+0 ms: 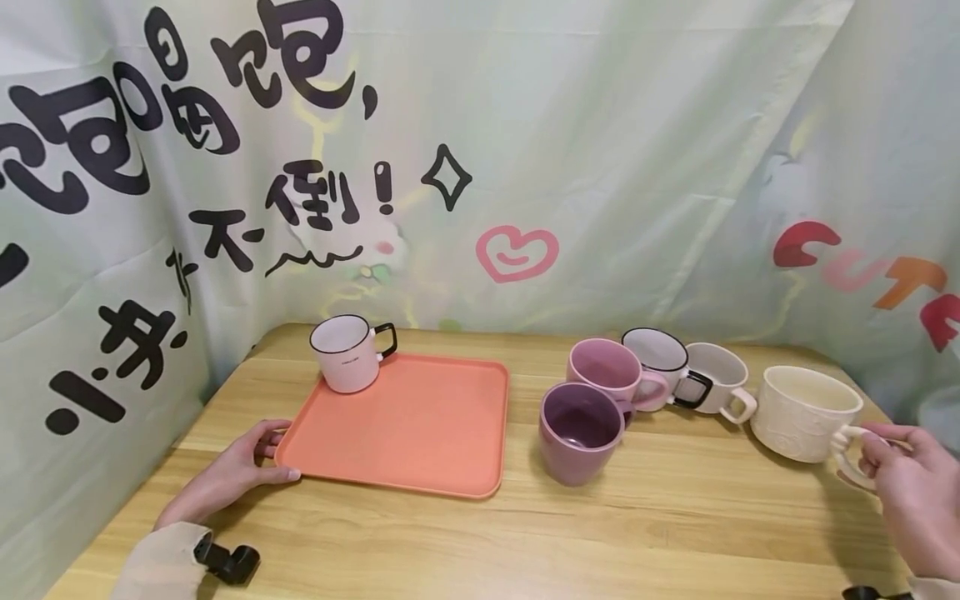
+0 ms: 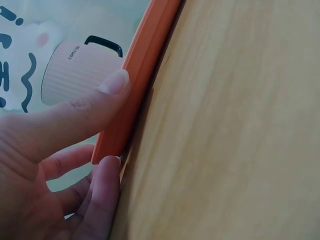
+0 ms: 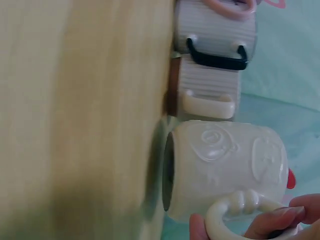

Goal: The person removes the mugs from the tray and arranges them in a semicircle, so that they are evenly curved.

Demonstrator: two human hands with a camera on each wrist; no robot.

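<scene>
My left hand holds the front left corner of an orange tray, thumb against its rim. At the tray's back left corner stands a white mug with a black rim and black handle. At the far right my right hand grips the handle of a cream embossed mug. Its underside shows in the right wrist view, just above the table. Left of it is a small off-white mug, whose brown base shows in the right wrist view.
Right of the tray stand a purple mug, a pink mug and another black-rimmed white mug, close together. The wooden table meets a printed cloth backdrop at the back and sides.
</scene>
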